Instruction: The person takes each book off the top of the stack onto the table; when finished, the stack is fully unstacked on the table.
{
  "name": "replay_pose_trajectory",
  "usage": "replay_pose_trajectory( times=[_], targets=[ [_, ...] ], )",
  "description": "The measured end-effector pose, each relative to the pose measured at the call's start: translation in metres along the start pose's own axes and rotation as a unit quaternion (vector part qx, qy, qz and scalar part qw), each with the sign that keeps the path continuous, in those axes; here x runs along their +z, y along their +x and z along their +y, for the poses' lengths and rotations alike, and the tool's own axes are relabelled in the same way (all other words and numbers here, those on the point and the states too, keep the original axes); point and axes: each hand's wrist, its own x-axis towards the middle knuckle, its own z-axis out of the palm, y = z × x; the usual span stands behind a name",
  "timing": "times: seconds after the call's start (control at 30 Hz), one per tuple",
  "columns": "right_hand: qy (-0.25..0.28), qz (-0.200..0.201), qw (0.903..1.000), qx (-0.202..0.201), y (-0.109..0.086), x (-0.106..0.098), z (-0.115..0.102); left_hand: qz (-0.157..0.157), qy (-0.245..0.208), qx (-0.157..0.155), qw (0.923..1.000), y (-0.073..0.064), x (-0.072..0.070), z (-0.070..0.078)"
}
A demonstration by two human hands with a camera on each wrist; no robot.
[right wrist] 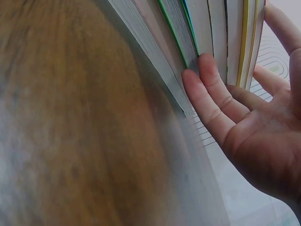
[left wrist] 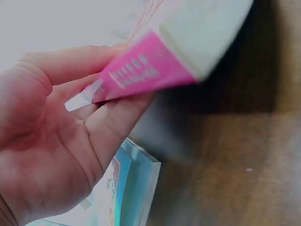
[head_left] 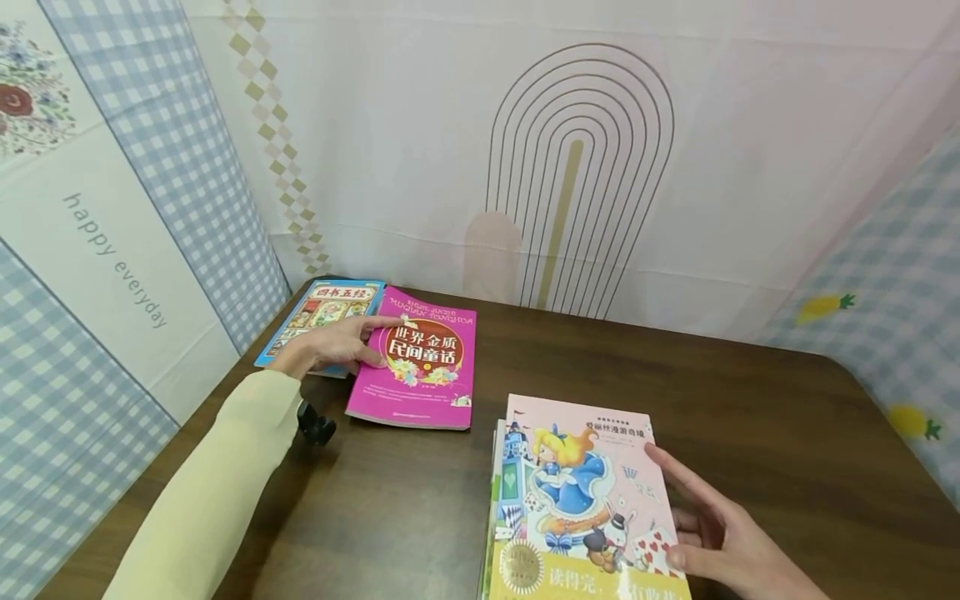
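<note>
My left hand pinches the spine side of a magenta paperback book, thumb on one side and fingers on the other. In the left wrist view the magenta spine lies tilted between them. A light blue book lies under and behind that hand, partly covered. At the front, my right hand rests against the right side of a stack of books topped by a pink storybook with a blonde girl on its cover. In the right wrist view, extended fingers touch the edges of several stacked books.
Everything lies on a dark brown wooden table. Behind it hangs a pale patterned cloth, with blue checked cloth on the left and more checked cloth at the right. The left wrist wears a black device.
</note>
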Motion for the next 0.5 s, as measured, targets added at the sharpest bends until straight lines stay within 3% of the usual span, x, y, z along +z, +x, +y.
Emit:
replay_pose_trajectory(
  times=[0.17,0.33,0.5],
  targets=[
    [0.021,-0.013,0.9997,-0.007,-0.0005,0.0012,0.0031,0.018,0.025,0.001,0.9995,0.0045,-0.0019,0.0025],
    [-0.006,0.0,0.9999,-0.011,-0.0003,0.0017,0.0017,0.057,0.061,0.013,0.9964,0.0068,-0.0027,-0.0004],
    [-0.008,0.005,0.9999,-0.004,-0.0009,0.0015,0.0005,0.077,0.059,0.022,0.995,0.0075,-0.0024,-0.0035]
  ],
)
